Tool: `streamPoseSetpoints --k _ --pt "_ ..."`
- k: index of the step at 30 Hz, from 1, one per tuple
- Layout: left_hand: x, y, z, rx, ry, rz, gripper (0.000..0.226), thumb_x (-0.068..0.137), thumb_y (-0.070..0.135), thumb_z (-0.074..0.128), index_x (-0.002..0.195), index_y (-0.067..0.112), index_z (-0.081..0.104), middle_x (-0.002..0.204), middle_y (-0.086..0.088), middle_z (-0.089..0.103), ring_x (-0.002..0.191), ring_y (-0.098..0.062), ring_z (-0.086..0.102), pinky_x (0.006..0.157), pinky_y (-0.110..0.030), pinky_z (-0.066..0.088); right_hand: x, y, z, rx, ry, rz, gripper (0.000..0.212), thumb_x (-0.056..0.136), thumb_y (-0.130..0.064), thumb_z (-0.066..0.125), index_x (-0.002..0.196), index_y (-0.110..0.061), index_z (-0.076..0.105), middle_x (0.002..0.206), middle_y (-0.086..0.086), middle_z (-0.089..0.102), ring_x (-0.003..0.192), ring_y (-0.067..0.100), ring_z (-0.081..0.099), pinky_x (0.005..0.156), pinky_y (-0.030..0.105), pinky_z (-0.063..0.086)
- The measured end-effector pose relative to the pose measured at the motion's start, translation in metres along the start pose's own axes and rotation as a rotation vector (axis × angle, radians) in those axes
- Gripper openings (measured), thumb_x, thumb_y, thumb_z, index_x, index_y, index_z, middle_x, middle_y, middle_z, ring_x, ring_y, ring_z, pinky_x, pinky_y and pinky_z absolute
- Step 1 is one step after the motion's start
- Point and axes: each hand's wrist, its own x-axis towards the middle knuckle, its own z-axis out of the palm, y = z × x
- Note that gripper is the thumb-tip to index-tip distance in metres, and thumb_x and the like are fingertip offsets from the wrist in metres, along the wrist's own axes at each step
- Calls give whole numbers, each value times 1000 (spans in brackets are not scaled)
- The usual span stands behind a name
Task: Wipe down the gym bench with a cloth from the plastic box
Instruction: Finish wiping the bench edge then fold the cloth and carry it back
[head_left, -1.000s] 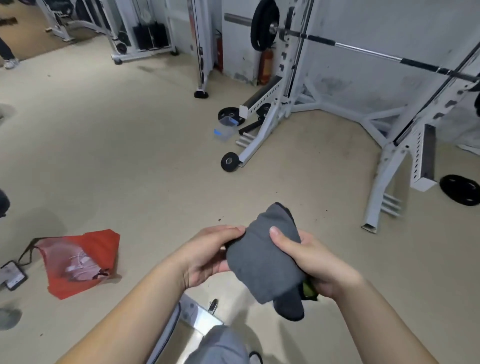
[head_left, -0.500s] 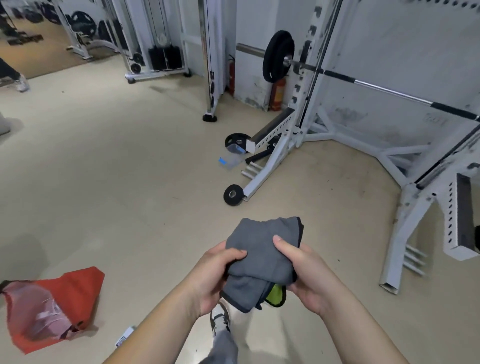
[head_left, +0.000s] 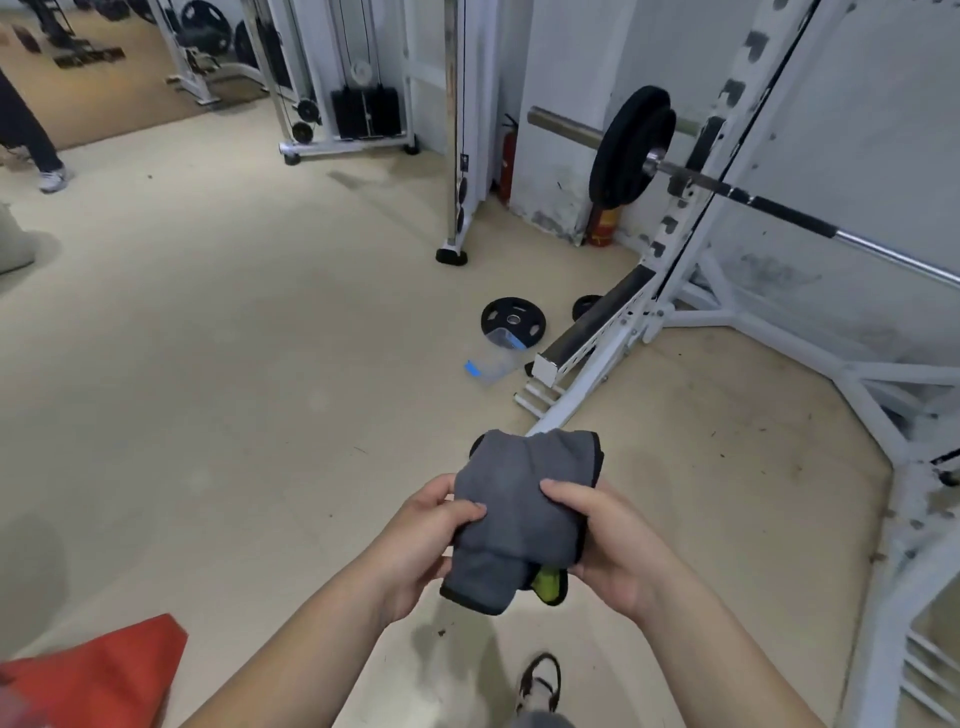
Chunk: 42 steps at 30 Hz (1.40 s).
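A folded grey cloth (head_left: 519, 514) with a yellow-green patch showing at its lower edge is held in front of me by both hands. My left hand (head_left: 421, 545) grips its left side, thumb on top. My right hand (head_left: 608, 545) grips its right side, thumb pressed on the fabric. A clear plastic box (head_left: 496, 358) with blue clips stands on the floor ahead, beside the foot of the white rack. No gym bench is in view.
A white squat rack (head_left: 587, 353) with a loaded barbell (head_left: 631, 148) fills the right. A black weight plate (head_left: 513, 319) lies behind the box. A red bag (head_left: 93, 670) lies at lower left. Another person's leg (head_left: 31, 135) is far left. My shoe (head_left: 540, 680) is below.
The view has tilted up and moved forward toward the rack and box. The cloth stays in both hands, folded a little tighter. The red bag has slid toward the lower left corner.
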Motion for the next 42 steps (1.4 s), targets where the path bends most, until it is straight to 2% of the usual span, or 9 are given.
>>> streamPoseSetpoints --k 5,10,16,19,26,30,35,39,42 --pt "107 62 -9 26 58 -35 23 94 10 55 113 13 67 91 -2 74 77 -14 70 62 -31 57 118 -67 -4 -64 1 -12 38 96 -12 65 131 -25 64 121 5 78 114 30 73 92 52 58" --pt "206 135 -21 19 121 -80 25 94 13 57 116 2 64 96 -9 74 80 -22 72 82 -48 63 226 -146 7 -44 4 -8 30 100 -21 65 129 -28 64 118 2 79 113 24 74 103 49 56" --pt "315 216 -49 21 74 -89 26 91 13 58 114 2 65 96 -12 73 78 -24 72 77 -43 62 338 -232 31 -16 45 -13 24 100 -21 65 123 -28 66 110 1 81 103 21 78 92 41 61" --pt "381 249 -73 34 86 -129 29 86 11 62 115 9 65 101 -15 74 78 -25 73 75 -42 63 396 -258 45 17 95 -5 26 101 -19 64 125 -26 65 111 4 81 105 25 77 96 46 60" --pt "560 332 -145 69 -200 -225 27 87 5 62 111 1 71 100 -17 73 87 -23 71 87 -43 60 547 -303 94 82 187 -13 28 102 -17 63 128 -24 64 117 4 80 108 22 76 99 45 58" --pt "641 378 -182 31 -328 -336 48 77 8 71 123 -4 65 125 -25 68 116 -38 65 104 -51 50 606 -327 111 133 312 -2 30 100 -12 64 128 -21 65 119 4 79 113 25 74 102 47 57" --pt "696 428 -186 97 -362 -358 31 79 3 67 109 10 64 120 -18 71 106 -35 69 79 -46 59 651 -339 98 144 412 62 36 94 -10 62 128 -23 63 121 3 78 115 30 72 100 61 55" --pt "735 431 -173 319 -344 -326 29 85 4 62 112 13 64 110 -15 73 99 -32 67 76 -47 61 691 -329 76 101 463 115 31 97 -16 60 123 -32 62 117 -2 78 107 24 74 93 49 62" --pt "775 404 -164 475 -313 -323 27 90 6 56 112 19 63 109 -14 72 94 -28 69 70 -42 62 733 -304 55 66 495 149 29 94 -18 62 119 -33 63 112 -1 79 102 25 76 91 50 62"
